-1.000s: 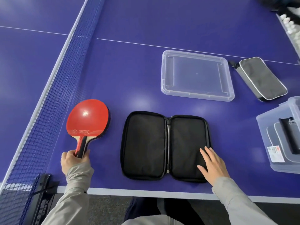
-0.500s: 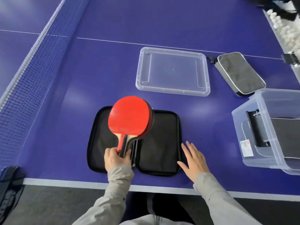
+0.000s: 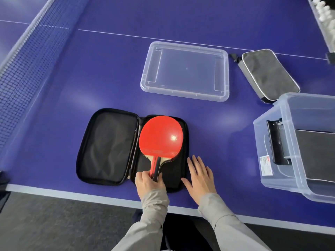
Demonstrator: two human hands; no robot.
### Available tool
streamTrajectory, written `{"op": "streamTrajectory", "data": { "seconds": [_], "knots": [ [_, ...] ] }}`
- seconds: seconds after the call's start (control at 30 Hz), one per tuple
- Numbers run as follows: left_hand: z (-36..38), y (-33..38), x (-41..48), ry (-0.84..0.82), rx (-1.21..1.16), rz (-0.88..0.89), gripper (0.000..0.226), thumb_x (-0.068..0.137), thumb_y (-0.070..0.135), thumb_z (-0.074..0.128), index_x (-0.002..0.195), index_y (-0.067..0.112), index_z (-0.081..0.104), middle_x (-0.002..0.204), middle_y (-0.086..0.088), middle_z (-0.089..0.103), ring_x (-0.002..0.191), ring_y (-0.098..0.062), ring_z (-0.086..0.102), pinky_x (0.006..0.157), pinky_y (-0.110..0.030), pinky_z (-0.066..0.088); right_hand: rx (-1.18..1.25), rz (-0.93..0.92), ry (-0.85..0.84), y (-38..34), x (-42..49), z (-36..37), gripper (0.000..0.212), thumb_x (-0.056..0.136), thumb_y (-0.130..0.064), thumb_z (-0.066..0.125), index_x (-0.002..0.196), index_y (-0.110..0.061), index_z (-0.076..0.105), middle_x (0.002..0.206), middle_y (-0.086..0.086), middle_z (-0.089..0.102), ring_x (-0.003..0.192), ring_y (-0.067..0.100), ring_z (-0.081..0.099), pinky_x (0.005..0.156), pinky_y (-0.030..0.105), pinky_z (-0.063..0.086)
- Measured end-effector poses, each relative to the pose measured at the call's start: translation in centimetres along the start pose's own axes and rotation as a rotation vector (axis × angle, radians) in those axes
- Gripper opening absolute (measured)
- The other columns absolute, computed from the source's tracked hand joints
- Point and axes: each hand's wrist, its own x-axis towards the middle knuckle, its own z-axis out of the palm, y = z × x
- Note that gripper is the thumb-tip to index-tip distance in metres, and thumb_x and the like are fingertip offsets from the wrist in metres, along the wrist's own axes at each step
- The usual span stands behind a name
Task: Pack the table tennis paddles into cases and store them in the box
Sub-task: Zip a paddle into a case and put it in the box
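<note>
A black zip case point(image 3: 107, 147) lies open flat near the table's front edge. A red-faced paddle point(image 3: 160, 136) lies over its right half, red side up, handle toward me. My left hand point(image 3: 148, 183) grips the handle. My right hand point(image 3: 200, 175) rests flat with fingers spread at the case's right edge. At the right stands a clear plastic box point(image 3: 272, 180) with dark cases inside. A closed grey case point(image 3: 268, 74) lies behind the box.
The box's clear lid point(image 3: 184, 70) lies upside down behind the open case. The net point(image 3: 23, 57) runs along the left. A tray of white balls point(image 3: 324, 13) sits at the far right corner. The table's front edge point(image 3: 72, 194) is close to my body.
My left hand carried the paddle from beside the net rightward, over the case's middle, and onto its right half. My right hand slid off the case lining to its right edge.
</note>
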Motion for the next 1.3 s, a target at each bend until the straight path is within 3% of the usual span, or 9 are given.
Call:
{"op": "streamTrajectory", "data": {
  "seconds": [0.27, 0.43, 0.57, 0.7, 0.83, 0.97, 1.1, 1.13, 1.3],
  "knots": [
    [1.3, 0.1, 0.2, -0.036, 0.005, 0.0, 0.036, 0.066, 0.015, 0.083, 0.086, -0.005, 0.06, 0.091, -0.02, 0.056, 0.09, -0.039, 0.052, 0.081, -0.043, 0.041, 0.001, -0.007, 0.024, 0.2, -0.1, 0.2, 0.07, 0.097, -0.051, 0.032, 0.151, -0.023, -0.002, 0.16, -0.002, -0.005, 0.147, 0.016, -0.008, 0.118, 0.04, 0.008],
    [-0.5, 0.1, 0.1, -0.151, -0.102, -0.007, 0.056, 0.067, 0.04, 0.08, 0.108, 0.009, 0.06, 0.107, -0.005, 0.052, 0.105, -0.023, 0.049, 0.094, -0.036, 0.04, 0.001, -0.033, -0.005, 0.7, -0.3, 0.0, 0.073, 0.095, -0.055, 0.03, 0.151, -0.024, -0.005, 0.16, -0.003, -0.007, 0.147, 0.014, -0.01, 0.118, 0.038, 0.006],
    [-5.6, -2.1, 3.8, 0.052, -0.108, 0.035, 0.06, 0.072, 0.051, 0.064, 0.116, 0.011, 0.059, 0.119, -0.008, 0.054, 0.115, -0.027, 0.048, 0.099, -0.043, 0.034, -0.011, -0.047, -0.033, 0.9, -0.4, -0.1, 0.075, 0.094, -0.059, 0.028, 0.15, -0.024, -0.008, 0.159, -0.004, -0.011, 0.146, 0.014, -0.013, 0.118, 0.037, 0.004],
    [-11.4, -6.3, 10.7, 0.241, 0.059, -0.152, 0.069, 0.081, 0.039, 0.069, 0.134, 0.003, 0.044, 0.14, -0.018, 0.038, 0.128, -0.039, 0.033, 0.105, -0.05, 0.027, -0.011, -0.043, -0.05, 0.8, -0.5, -0.2, 0.078, 0.093, -0.06, 0.03, 0.15, -0.024, -0.009, 0.159, -0.003, -0.011, 0.146, 0.015, -0.014, 0.118, 0.037, 0.003],
    [-13.8, -9.3, 14.9, 0.06, 0.152, -0.271, 0.059, 0.081, 0.04, 0.068, 0.128, 0.008, 0.051, 0.143, -0.012, 0.035, 0.131, -0.036, 0.028, 0.109, -0.049, 0.024, -0.028, -0.025, -0.061, 0.5, -0.4, -0.4, 0.079, 0.092, -0.06, 0.032, 0.15, -0.023, -0.008, 0.16, -0.003, -0.01, 0.146, 0.015, -0.013, 0.118, 0.037, 0.004],
    [-14.6, -9.9, 15.1, -0.008, -0.023, -0.176, 0.038, 0.084, 0.01, 0.063, 0.121, 0.008, 0.057, 0.135, -0.009, 0.048, 0.125, -0.032, 0.044, 0.104, -0.043, 0.035, -0.024, -0.004, -0.066, 0.2, -0.4, -0.7, 0.079, 0.093, -0.059, 0.033, 0.15, -0.023, -0.006, 0.16, -0.003, -0.01, 0.146, 0.015, -0.012, 0.118, 0.037, 0.005],
    [-17.9, -7.0, 11.4, -0.067, -0.556, -0.074, 0.049, 0.083, -0.011, 0.046, 0.105, 0.032, 0.055, 0.108, -0.011, 0.065, 0.084, -0.025, 0.063, 0.066, -0.022, 0.052, 0.044, 0.039, -0.085, -0.6, -0.7, -2.0, 0.075, 0.094, -0.056, 0.036, 0.151, -0.024, -0.002, 0.16, -0.004, -0.006, 0.147, 0.014, -0.008, 0.119, 0.037, 0.008],
    [-18.6, -5.7, 10.1, -0.101, -0.607, 0.002, 0.055, 0.082, -0.014, 0.048, 0.103, 0.036, 0.055, 0.103, -0.009, 0.068, 0.079, -0.019, 0.064, 0.064, -0.017, 0.053, 0.09, 0.047, -0.054, -0.9, -0.8, -2.7, 0.072, 0.095, -0.053, 0.037, 0.151, -0.024, 0.002, 0.16, -0.003, -0.003, 0.147, 0.014, -0.005, 0.118, 0.036, 0.009],
    [-16.8, 0.5, 2.5, -0.314, -0.354, 0.517, 0.056, 0.065, 0.002, 0.057, 0.116, 0.026, 0.061, 0.104, 0.012, 0.069, 0.092, -0.002, 0.063, 0.077, -0.018, 0.052, 0.659, 0.077, 0.304, -4.4, -1.3, -7.4, 0.05, 0.095, -0.034, 0.05, 0.142, -0.023, 0.036, 0.146, -0.012, 0.032, 0.143, 0.009, 0.02, 0.115, 0.03, 0.017]
  ]
}}
